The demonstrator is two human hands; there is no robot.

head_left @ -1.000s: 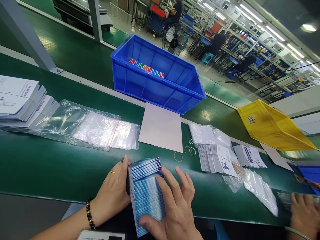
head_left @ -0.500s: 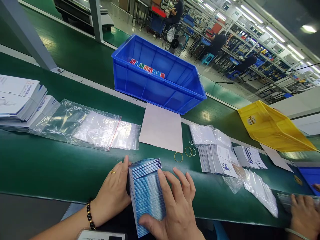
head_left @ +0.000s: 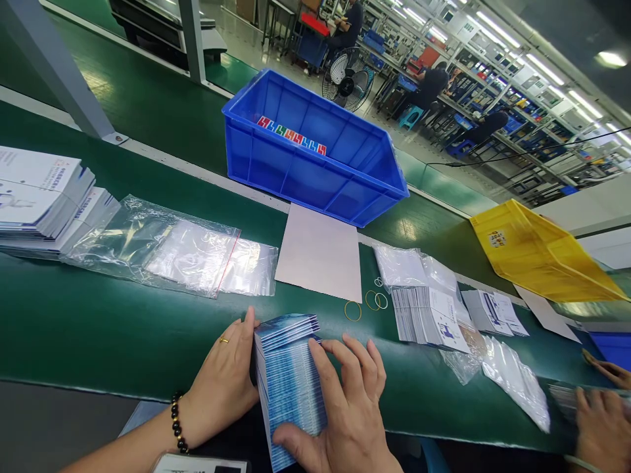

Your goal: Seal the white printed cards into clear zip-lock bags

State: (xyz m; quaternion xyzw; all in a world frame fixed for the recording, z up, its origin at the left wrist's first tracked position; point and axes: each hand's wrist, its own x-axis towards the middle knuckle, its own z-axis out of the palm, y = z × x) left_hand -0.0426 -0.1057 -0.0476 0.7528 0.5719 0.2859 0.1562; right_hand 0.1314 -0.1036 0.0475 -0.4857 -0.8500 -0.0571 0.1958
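A thick stack of blue-and-white folded leaflets (head_left: 296, 387) stands on edge between my hands at the table's near side. My left hand (head_left: 224, 381) presses along the stack's left side, its fingers mostly behind the far corner. Across the right edge lies my right hand (head_left: 345, 401), thumb on the front of the stack and index fingertip at the upper leaflets. The uppermost few leaflets sit tilted, with a small gap below them. Beyond the hands, a pale sheet of card (head_left: 320, 253) lies by several rubber bands (head_left: 352, 311).
A blue bin (head_left: 315, 177) holds colourful packs. Clear plastic bags (head_left: 197, 256) and booklet stacks (head_left: 39, 197) lie left. Banded booklets (head_left: 428, 315), white bags (head_left: 515, 378) and a tilted yellow bin (head_left: 542, 249) are at right. A co-worker's hands (head_left: 604, 420) show at the right edge.
My right index finger has shifted slightly at the gap under the top leaflets; the stack stays in place. At the right edge, a co-worker's second hand has come into view.
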